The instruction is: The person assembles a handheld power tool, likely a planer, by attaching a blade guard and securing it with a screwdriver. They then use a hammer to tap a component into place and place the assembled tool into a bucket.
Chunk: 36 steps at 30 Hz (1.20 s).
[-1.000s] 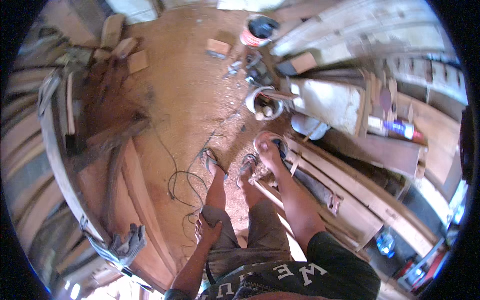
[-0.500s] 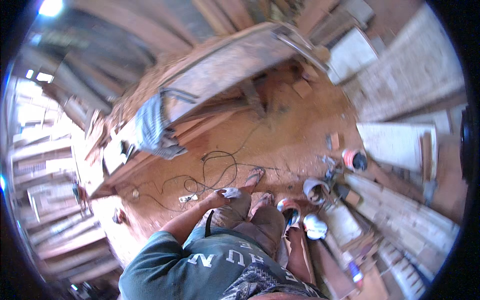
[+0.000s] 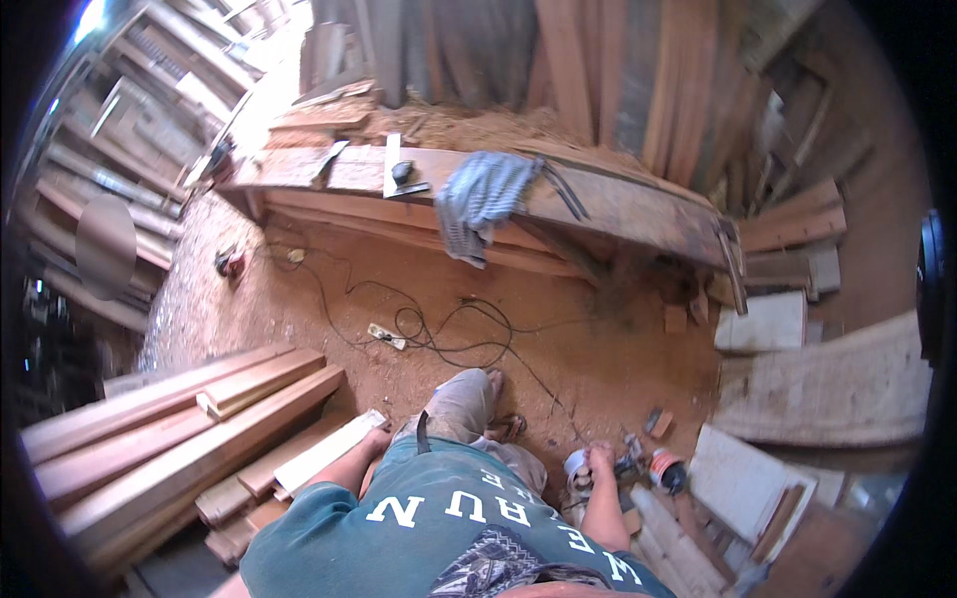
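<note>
My left hand (image 3: pixel 376 440) is low beside my left thigh, at the end of a pale board (image 3: pixel 329 453) on the stack of timber. Its fingers are too small and partly hidden to make out a grip. My right hand (image 3: pixel 600 457) reaches down on my right, next to a white round container (image 3: pixel 577 468). Its fingers look bent, but whether they hold anything does not show. Close by on the floor stands a red-and-white tin with a dark opening (image 3: pixel 667 469).
Ahead stands a long wooden workbench (image 3: pixel 638 221) with a striped blue-grey cloth (image 3: pixel 483 199) over its edge. A black cable (image 3: pixel 439 344) loops across the dusty floor near a white socket strip (image 3: pixel 387 337). Stacked beams (image 3: pixel 199 439) lie left; pale slabs (image 3: pixel 743 488) lie right.
My view has swung left, bringing the stacked beams into sight. My left hand has moved from my thigh, where it had a white cloth or paper, to the pale board. My right arm reaches farther forward.
</note>
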Tool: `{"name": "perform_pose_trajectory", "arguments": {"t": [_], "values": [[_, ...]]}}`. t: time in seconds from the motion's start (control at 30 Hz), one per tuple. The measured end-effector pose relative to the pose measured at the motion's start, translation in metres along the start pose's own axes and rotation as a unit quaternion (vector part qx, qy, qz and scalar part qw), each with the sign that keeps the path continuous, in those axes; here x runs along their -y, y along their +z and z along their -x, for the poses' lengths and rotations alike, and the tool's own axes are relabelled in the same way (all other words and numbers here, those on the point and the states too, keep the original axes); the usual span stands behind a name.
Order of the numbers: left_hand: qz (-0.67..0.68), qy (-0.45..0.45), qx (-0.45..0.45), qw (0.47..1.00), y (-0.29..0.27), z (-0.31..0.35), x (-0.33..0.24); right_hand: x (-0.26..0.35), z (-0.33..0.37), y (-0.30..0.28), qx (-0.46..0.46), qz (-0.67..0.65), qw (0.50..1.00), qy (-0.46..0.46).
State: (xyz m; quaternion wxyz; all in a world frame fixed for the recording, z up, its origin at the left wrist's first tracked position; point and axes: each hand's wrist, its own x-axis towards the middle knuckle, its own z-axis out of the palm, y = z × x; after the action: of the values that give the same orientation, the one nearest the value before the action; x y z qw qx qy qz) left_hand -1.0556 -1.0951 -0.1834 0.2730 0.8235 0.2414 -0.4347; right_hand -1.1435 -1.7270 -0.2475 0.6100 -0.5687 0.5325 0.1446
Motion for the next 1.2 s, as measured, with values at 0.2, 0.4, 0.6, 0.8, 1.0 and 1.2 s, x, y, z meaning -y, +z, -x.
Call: {"name": "perform_pose_trajectory", "arguments": {"t": [0.2,0.4,0.6,0.8,1.0,1.2], "values": [[0.155,-0.075,-0.035,0.984,0.039,0.07,0.052,0.02,0.01,0.038,0.051,0.11,0.991,0.064],[0.245,-0.129,-0.072,0.958,0.039,0.106,0.091,0.054,0.015,0.101,0.112,0.239,0.964,0.031],[0.304,-0.142,-0.086,0.938,0.02,0.085,0.118,0.128,0.015,0.179,0.095,0.296,0.95,-0.033],[0.355,-0.119,-0.088,0.923,-0.001,0.021,0.145,0.189,0.056,0.278,0.085,0.378,0.917,-0.099],[0.357,-0.052,-0.134,0.923,-0.078,-0.075,0.198,0.196,0.084,0.389,0.111,0.484,0.856,-0.143],[0.586,-0.118,-0.127,0.792,-0.241,-0.069,0.204,0.244,0.118,0.557,0.171,0.611,0.715,-0.295]]}}
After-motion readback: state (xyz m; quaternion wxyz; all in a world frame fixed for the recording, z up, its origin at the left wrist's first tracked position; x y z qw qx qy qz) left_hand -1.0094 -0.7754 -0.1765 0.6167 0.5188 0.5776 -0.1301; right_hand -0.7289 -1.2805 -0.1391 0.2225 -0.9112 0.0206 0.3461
